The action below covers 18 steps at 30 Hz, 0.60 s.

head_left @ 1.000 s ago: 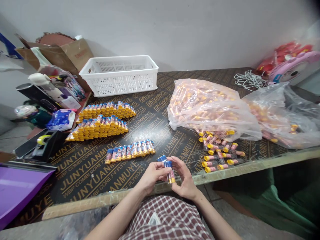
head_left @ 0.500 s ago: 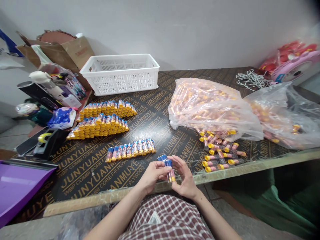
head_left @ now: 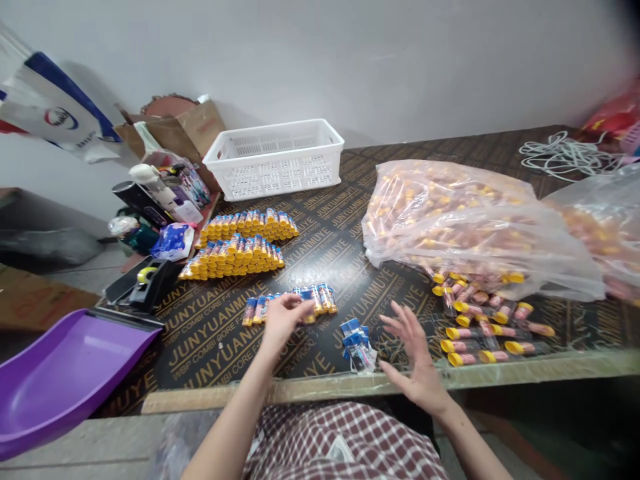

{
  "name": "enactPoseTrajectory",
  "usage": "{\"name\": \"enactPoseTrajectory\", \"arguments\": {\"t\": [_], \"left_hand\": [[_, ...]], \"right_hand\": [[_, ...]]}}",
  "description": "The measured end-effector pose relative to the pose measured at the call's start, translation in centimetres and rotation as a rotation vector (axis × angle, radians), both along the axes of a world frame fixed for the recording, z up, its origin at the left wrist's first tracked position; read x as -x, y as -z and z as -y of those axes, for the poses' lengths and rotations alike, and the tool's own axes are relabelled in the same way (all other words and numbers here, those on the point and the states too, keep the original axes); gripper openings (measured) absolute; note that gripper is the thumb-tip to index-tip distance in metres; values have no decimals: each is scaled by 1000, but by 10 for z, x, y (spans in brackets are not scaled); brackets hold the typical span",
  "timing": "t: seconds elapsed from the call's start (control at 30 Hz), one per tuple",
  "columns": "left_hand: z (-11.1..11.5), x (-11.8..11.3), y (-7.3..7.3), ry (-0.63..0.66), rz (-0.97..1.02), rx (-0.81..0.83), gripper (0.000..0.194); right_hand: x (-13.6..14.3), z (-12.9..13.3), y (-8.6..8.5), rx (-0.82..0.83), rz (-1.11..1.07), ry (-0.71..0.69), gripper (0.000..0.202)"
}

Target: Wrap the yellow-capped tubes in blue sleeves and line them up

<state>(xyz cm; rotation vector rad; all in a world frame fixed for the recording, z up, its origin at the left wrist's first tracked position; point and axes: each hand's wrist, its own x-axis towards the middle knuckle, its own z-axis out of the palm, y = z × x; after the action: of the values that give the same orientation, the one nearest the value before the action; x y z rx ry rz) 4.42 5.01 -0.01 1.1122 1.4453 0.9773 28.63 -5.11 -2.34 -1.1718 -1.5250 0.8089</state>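
Note:
My left hand [head_left: 286, 321] is over a row of small tubes [head_left: 326, 299] with blue tops, printed labels and yellow bases. Its fingers are bent together in a pinch; whether a tube is between them is hidden by the hand and the row behind. My right hand [head_left: 414, 363] hovers above the table's front edge, fingers spread and holding nothing. Between the hands lies a small heap of blue-and-clear printed labels [head_left: 357, 343]. Beyond my right hand, loose pink tubes with yellow caps [head_left: 480, 320] spill from a plastic bag [head_left: 450, 200].
Two stacks of labelled tubes [head_left: 235, 257] stand at the left, in front of a white basket [head_left: 275, 167]. A tape dispenser [head_left: 147, 283] and a purple dustpan [head_left: 65, 380] are at the far left. A coiled cable [head_left: 565, 157] lies at the back right.
Both hands were together around a blue-topped tube near the table edge. They have parted: the left moved to the row, the right opened and moved right. The label heap has come into view.

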Motion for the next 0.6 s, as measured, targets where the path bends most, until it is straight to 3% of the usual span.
{"name": "enactPoseTrajectory", "arguments": {"t": [0.1, 0.23, 0.33, 0.5, 0.6], "left_hand": [[-22, 36, 5, -140, -422, -109, 37], [-32, 52, 16, -56, -718, -97, 33], [-31, 50, 21, -1, -809, -122, 37], [-20, 33, 20, -151, -808, -323, 40], [0, 5, 19, -9, -650, -428, 34]], "right_hand": [[-17, -1, 3, 26, -5, 99, 77], [-24, -2, 1, 44, 87, 166, 71], [-32, -4, -3, 31, 234, 189, 64], [-87, -4, 5, 106, 612, 394, 41], [-130, -2, 15, 202, 735, 440, 35]]}}
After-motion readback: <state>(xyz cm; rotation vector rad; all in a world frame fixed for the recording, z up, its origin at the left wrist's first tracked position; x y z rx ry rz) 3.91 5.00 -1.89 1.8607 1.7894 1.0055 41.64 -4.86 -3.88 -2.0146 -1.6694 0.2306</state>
